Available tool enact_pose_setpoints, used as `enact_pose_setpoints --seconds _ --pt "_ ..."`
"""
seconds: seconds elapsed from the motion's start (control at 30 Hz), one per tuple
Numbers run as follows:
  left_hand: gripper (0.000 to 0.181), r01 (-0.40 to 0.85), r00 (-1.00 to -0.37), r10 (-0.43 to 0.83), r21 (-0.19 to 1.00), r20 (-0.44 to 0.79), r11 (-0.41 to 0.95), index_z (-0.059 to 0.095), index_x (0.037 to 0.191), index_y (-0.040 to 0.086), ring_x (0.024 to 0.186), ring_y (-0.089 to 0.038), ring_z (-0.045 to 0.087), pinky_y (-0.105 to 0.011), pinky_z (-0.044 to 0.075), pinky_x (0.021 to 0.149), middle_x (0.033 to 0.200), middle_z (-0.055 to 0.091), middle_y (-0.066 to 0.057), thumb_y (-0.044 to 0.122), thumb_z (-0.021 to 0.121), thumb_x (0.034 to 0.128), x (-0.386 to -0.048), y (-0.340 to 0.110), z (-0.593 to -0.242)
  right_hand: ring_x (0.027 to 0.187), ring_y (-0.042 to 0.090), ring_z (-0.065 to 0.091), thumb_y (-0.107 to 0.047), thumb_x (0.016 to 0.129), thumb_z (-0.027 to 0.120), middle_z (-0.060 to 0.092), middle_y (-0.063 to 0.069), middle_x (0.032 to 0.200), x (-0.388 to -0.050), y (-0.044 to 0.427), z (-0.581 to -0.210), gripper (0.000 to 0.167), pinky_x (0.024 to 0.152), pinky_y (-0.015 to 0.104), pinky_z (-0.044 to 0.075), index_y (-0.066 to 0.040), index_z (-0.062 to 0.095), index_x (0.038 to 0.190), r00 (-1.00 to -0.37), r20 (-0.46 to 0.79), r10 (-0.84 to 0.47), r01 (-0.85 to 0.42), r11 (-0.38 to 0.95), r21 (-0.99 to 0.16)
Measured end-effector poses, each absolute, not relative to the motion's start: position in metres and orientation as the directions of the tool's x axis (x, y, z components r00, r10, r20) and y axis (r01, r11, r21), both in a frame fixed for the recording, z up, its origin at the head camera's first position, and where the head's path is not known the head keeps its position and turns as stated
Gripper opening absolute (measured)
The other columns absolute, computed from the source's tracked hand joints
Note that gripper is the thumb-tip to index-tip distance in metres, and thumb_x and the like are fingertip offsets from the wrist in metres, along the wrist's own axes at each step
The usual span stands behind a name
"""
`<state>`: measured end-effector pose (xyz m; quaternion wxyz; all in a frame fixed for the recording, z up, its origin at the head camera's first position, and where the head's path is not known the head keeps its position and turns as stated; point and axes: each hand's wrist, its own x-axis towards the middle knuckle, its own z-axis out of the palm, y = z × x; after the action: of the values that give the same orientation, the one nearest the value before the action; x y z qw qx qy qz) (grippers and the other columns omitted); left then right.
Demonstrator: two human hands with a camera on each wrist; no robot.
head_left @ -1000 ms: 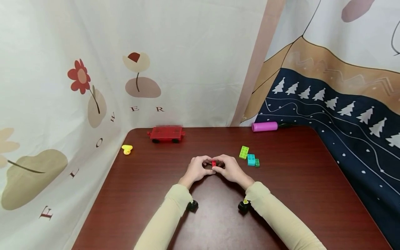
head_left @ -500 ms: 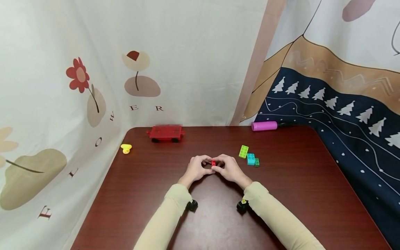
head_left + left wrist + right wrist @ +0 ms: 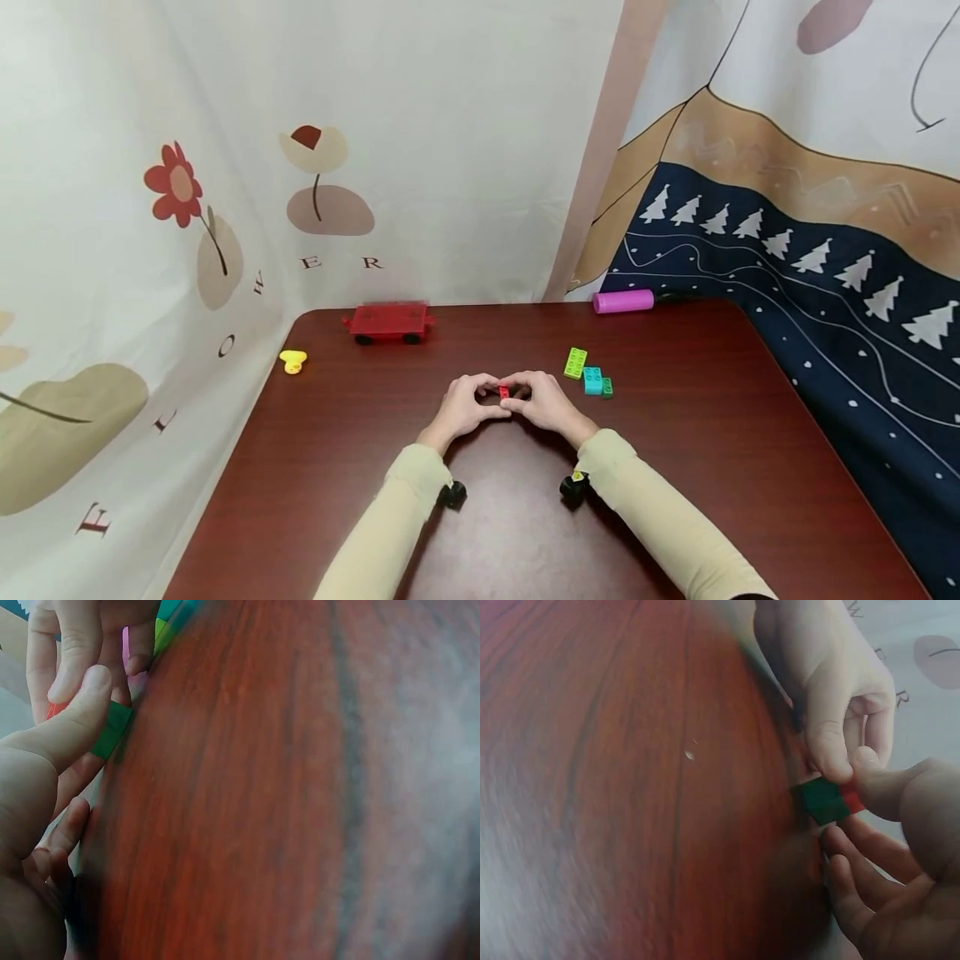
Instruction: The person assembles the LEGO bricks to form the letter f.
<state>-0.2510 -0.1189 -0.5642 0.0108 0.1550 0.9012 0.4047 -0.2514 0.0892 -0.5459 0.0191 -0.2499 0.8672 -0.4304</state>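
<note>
At the middle of the table, both hands meet around a small red toy brick (image 3: pixel 504 392). A green brick (image 3: pixel 823 801) sits against the red one on its table side, as the wrist views show. My left hand (image 3: pixel 459 410) pinches the red brick between thumb and fingers from the left. From the right, my right hand (image 3: pixel 546 404) grips it the same way, the two thumbs close together. Fingers cover part of the red brick, and the head view hides the green one beneath it. Whether the green brick touches the table is hard to tell.
Right of the hands lie a lime brick (image 3: pixel 575 363), a teal brick (image 3: pixel 592 381) and a small green brick (image 3: pixel 607 387). A red toy wagon (image 3: pixel 388 322) stands at the back left, a yellow toy piece (image 3: pixel 293 361) by the left edge. A purple cylinder (image 3: pixel 624 302) lies along the back edge.
The head view has turned slightly, so everything appears a little further left. Both hands keep their hold on the red brick at about the same spot on the table.
</note>
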Motion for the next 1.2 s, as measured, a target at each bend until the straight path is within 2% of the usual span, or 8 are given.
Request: enact_pose_setpoints --seconds 0.23,0.37,0.5,0.7,0.83,1.03,1.2 --pt "0.039 0.275 -0.952 0.281 0.738 0.12 0.616 0.078 0.115 0.018 0.097 -0.016 0.066 -0.038 0.053 0.086 0.103 0.076 0.004 0.033 0.093 0.0819 -0.251 -0.119 -0.563 0.092 0.017 0.072 -0.018 0.098 0.077 0.072 0.011 0.119 -0.251 0.095 -0.54 0.037 0.083 0.033 0.059 -0.009 0.072 0.133 -0.83 0.169 -0.531 -0.479 0.525 -0.703" --pt "0.037 0.29 -0.947 0.293 0.736 0.13 0.611 0.078 0.114 0.024 0.094 -0.012 0.064 -0.033 0.052 0.084 0.101 0.075 0.01 0.035 0.093 0.0817 -0.252 -0.118 -0.563 0.094 0.017 0.073 -0.019 0.1 0.075 0.073 0.01 0.118 -0.252 0.098 -0.54 0.039 0.087 0.038 0.059 -0.007 0.068 0.136 -0.84 0.178 -0.512 -0.474 0.535 -0.7" --pt "0.033 0.308 -0.938 0.318 0.74 0.134 0.598 0.078 0.11 0.03 0.092 -0.009 0.064 -0.032 0.052 0.083 0.1 0.074 0.016 0.035 0.093 0.0813 -0.254 -0.117 -0.561 0.096 0.019 0.073 -0.021 0.1 0.074 0.074 0.009 0.115 -0.253 0.107 -0.54 0.036 0.087 0.041 0.059 -0.005 0.067 0.132 -0.9 0.176 -0.399 -0.399 0.59 -0.702" --pt "0.03 0.348 -0.914 0.376 0.769 0.152 0.536 0.078 0.111 0.024 0.097 -0.012 0.065 -0.034 0.053 0.091 0.101 0.075 0.012 0.029 0.092 0.0838 -0.254 -0.116 -0.563 0.094 0.024 0.073 -0.018 0.098 0.076 0.073 0.013 0.113 -0.251 0.128 -0.543 0.033 0.085 0.044 0.058 -0.003 0.069 0.127 -0.96 0.175 -0.218 -0.277 0.653 -0.705" --pt "0.031 0.332 -0.918 0.37 0.784 0.142 0.524 0.079 0.111 0.025 0.099 -0.012 0.062 -0.035 0.051 0.094 0.103 0.075 0.013 0.028 0.092 0.0832 -0.254 -0.118 -0.565 0.092 0.027 0.073 -0.016 0.097 0.076 0.072 0.016 0.11 -0.253 0.142 -0.543 0.034 0.09 0.048 0.055 0.0 0.068 0.127 -0.973 0.181 -0.145 -0.231 0.682 -0.694" --pt "0.032 0.312 -0.925 0.353 0.808 0.139 0.499 0.079 0.111 0.025 0.099 -0.013 0.06 -0.037 0.05 0.093 0.104 0.075 0.013 0.027 0.093 0.0817 -0.256 -0.118 -0.564 0.092 0.03 0.068 -0.018 0.095 0.079 0.068 0.019 0.108 -0.26 0.155 -0.54 0.04 0.086 0.049 0.055 0.002 0.066 0.127 -0.978 0.203 -0.045 -0.171 0.726 -0.666" --pt "0.033 0.28 -0.931 0.347 0.824 0.11 0.492 0.079 0.11 0.026 0.097 -0.011 0.062 -0.033 0.051 0.092 0.101 0.075 0.014 0.026 0.094 0.0805 -0.257 -0.118 -0.564 0.102 0.036 0.062 -0.026 0.095 0.079 0.062 0.025 0.119 -0.265 0.158 -0.539 0.053 0.089 0.051 0.055 0.003 0.06 0.135 -0.986 0.159 0.042 -0.067 0.779 -0.624"
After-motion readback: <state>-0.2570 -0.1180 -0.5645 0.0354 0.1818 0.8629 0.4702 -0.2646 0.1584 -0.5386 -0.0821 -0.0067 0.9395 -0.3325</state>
